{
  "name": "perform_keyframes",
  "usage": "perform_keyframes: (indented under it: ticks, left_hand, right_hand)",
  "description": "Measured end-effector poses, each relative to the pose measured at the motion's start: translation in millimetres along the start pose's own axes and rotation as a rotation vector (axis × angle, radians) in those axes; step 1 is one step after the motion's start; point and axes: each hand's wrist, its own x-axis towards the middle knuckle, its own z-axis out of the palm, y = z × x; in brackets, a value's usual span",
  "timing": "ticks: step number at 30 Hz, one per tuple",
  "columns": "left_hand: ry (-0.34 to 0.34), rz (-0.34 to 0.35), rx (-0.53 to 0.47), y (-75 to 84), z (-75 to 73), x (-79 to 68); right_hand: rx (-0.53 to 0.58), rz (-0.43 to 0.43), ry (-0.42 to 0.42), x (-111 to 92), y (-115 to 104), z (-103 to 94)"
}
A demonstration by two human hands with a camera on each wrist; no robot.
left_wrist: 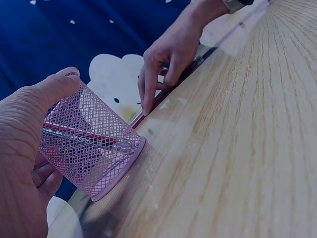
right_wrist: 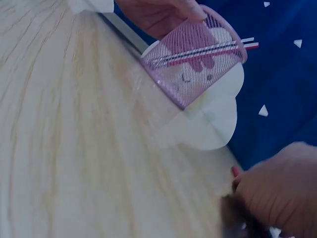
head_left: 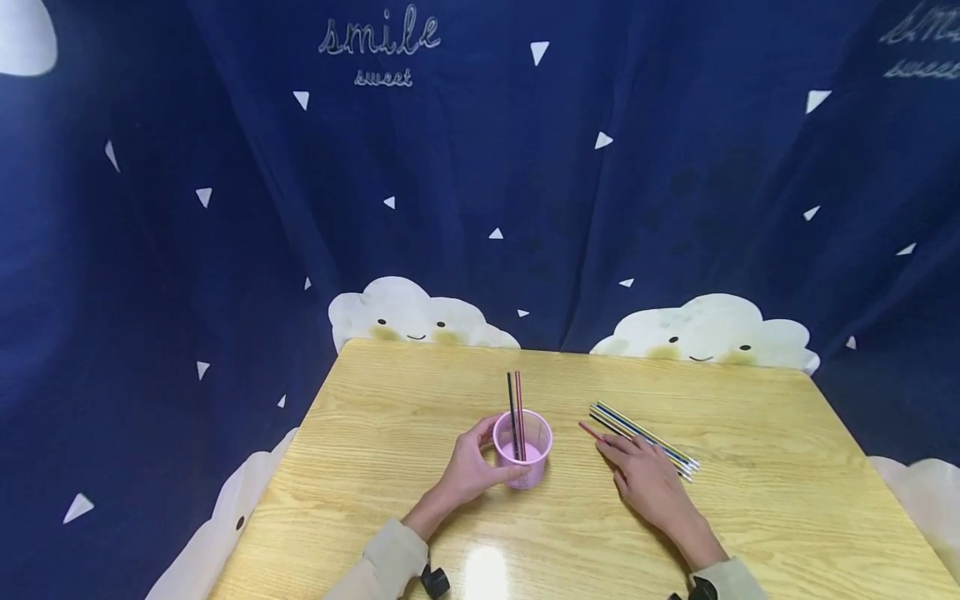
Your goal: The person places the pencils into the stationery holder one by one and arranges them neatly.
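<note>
My left hand [head_left: 472, 467] grips a pink mesh pencil cup [head_left: 534, 477] from its left side, with the thumb in front. The cup stands upright on the table. Inside it lean a dark pencil [head_left: 511, 396] and a red pencil [head_left: 519, 396], their ends above the rim. To the right, my right hand [head_left: 652, 483] pinches another red pencil [head_left: 590, 431] low at the tabletop; one end sticks out past the fingers, and the rest is hidden beneath the hand. Beside those fingers lie several dark, blue and yellowish pencils [head_left: 648, 433], partly covered by the hand.
The light wooden table [head_left: 360, 467] runs back to a dark blue curtain [head_left: 465, 167] with white triangles and smiling clouds. A gap of bare tabletop separates the cup from the loose pencils. A dark wrist device [head_left: 435, 581] sits at the left sleeve.
</note>
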Motion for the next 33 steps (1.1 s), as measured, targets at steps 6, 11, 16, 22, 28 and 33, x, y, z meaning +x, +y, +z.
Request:
perform_keyframes:
  ticks: [6, 11, 16, 22, 28, 33]
  left_hand:
    - [0.002, -0.004, 0.0, -24.1, 2.3, 2.4]
    - [-0.009, -0.007, -0.021, -28.0, 0.9, 2.6]
    - [-0.007, -0.007, 0.005, -29.6, 0.9, 1.8]
    - [-0.01, -0.02, 0.0, -29.2, 0.5, 2.7]
    - [-0.003, -0.011, -0.024, -29.1, 1.4, 4.3]
    - [-0.006, 0.013, -0.008, -30.1, -0.1, 3.7]
  right_hand:
    - [-0.081, -0.05, -0.021, 0, -3, -9.1]
    - [-0.081, -0.095, -0.015, 2, -2, -8.4]
    - [-0.029, -0.127, -0.007, 3, -1, -6.7]
    - [0.009, -0.127, -0.019, 4, -1, -4.8]
    - [0.051, -0.096, -0.023, 5, -1, -6.7]
    - [0.081, -0.093, -0.025, 5, -1, -6.8]
